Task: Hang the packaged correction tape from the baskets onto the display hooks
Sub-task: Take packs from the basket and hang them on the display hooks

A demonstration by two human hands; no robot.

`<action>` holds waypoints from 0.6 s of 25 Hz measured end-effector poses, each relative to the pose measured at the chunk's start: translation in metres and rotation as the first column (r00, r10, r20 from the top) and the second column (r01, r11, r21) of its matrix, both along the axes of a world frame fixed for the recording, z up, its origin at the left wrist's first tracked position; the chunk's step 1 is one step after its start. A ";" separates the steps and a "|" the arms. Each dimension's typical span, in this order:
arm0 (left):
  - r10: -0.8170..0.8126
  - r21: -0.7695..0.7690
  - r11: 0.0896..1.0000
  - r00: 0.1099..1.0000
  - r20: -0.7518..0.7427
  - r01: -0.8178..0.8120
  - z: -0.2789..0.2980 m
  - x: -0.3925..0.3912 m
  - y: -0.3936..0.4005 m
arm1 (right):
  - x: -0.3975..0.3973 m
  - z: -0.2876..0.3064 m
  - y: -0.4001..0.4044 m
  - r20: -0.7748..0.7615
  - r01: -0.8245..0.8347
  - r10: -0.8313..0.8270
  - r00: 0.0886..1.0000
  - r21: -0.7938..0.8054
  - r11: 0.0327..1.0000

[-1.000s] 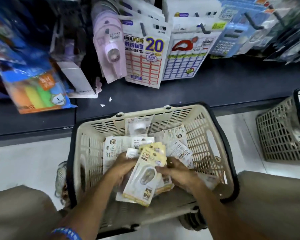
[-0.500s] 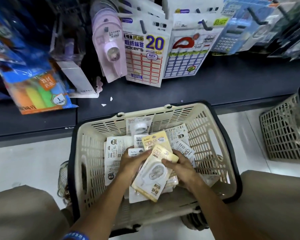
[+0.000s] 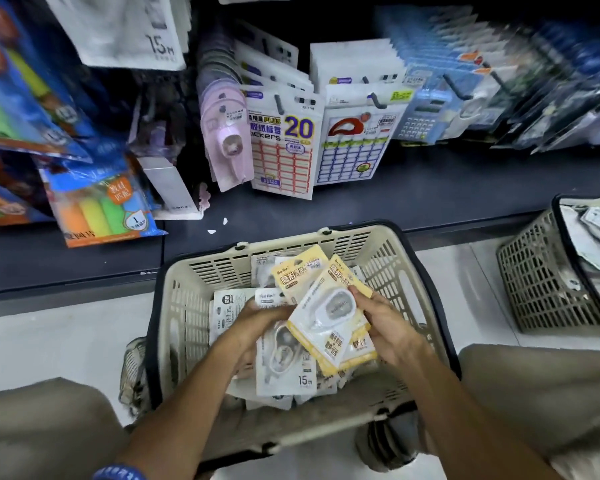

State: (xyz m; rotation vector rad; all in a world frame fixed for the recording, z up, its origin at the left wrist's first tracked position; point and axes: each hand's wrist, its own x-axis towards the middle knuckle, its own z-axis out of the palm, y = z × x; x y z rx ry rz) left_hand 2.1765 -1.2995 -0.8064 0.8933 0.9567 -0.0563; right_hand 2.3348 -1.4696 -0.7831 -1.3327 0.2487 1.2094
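A cream plastic basket (image 3: 201,292) with a dark rim stands on the floor below me, holding several white correction tape packs (image 3: 229,306). Above it, both hands hold a fanned stack of yellow correction tape packs (image 3: 329,306). My left hand (image 3: 260,320) grips the stack's left edge together with a white pack (image 3: 284,355). My right hand (image 3: 385,327) grips the right edge, fingers curled round it. Display hooks (image 3: 378,100) on the dark shelf wall above carry hanging packs.
Label sticker packs (image 3: 284,150), pink tape packs (image 3: 226,143) and calculators (image 3: 420,119) hang on the hooks. Highlighter packs (image 3: 101,209) hang at left. A second basket (image 3: 541,271) with goods sits at right. My knees frame the near basket on a white floor.
Both hands have lifted the yellow packs higher and a little right, out of the basket's pile. The view has tilted up, showing more of the hooks.
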 end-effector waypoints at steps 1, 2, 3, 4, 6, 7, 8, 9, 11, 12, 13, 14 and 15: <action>-0.043 0.028 0.999 0.999 -0.004 0.043 0.009 -0.001 0.002 | -0.002 0.006 -0.001 -0.010 -0.022 0.022 1.000 0.023 0.999; -0.071 0.035 0.997 0.997 -0.002 0.071 0.018 -0.002 0.004 | -0.004 0.013 0.000 -0.009 -0.053 0.053 0.999 0.045 0.998; -0.078 0.036 0.996 0.997 0.006 0.078 0.026 -0.005 0.005 | -0.006 0.021 0.002 -0.002 -0.076 0.076 0.997 0.067 0.995; -0.069 0.031 0.997 0.997 0.024 0.069 0.034 -0.007 0.007 | -0.006 0.028 0.004 0.010 -0.084 0.083 0.996 0.090 0.992; -0.005 -0.013 1.000 0.995 0.099 0.007 0.050 -0.012 0.012 | -0.003 0.041 0.006 0.030 -0.060 0.056 0.998 0.150 0.987; 0.045 -0.046 0.998 0.990 0.135 -0.039 0.060 -0.015 0.014 | 0.000 0.046 0.006 0.023 -0.035 0.031 0.999 0.195 0.980; 0.097 -0.083 0.993 0.984 0.151 -0.085 0.067 -0.019 0.016 | 0.004 0.052 0.006 0.015 -0.009 0.006 1.000 0.243 0.970; 0.141 -0.099 0.987 0.980 0.144 -0.127 0.075 -0.021 0.018 | 0.006 0.057 0.006 0.020 0.008 -0.014 1.000 0.274 0.962; 0.216 0.011 0.976 0.974 0.070 -0.217 0.080 -0.024 0.020 | 0.006 0.061 0.007 0.057 0.002 -0.019 0.998 0.275 0.961; 0.257 0.123 0.959 0.966 0.016 -0.257 0.082 -0.024 0.019 | 0.002 0.060 0.008 0.065 -0.005 -0.013 0.998 0.257 0.966; 0.310 0.224 0.929 0.950 -0.034 -0.295 0.083 -0.022 0.018 | -0.001 0.058 0.009 0.048 0.005 -0.018 0.999 0.249 0.968; 0.349 0.311 0.898 0.934 -0.071 -0.312 0.082 -0.022 0.017 | -0.005 0.055 0.009 0.023 0.019 -0.025 0.999 0.247 0.969; 0.362 0.374 0.876 0.928 -0.091 -0.305 0.080 -0.023 0.018 | -0.009 0.052 0.009 0.010 0.019 -0.022 1.000 0.238 0.971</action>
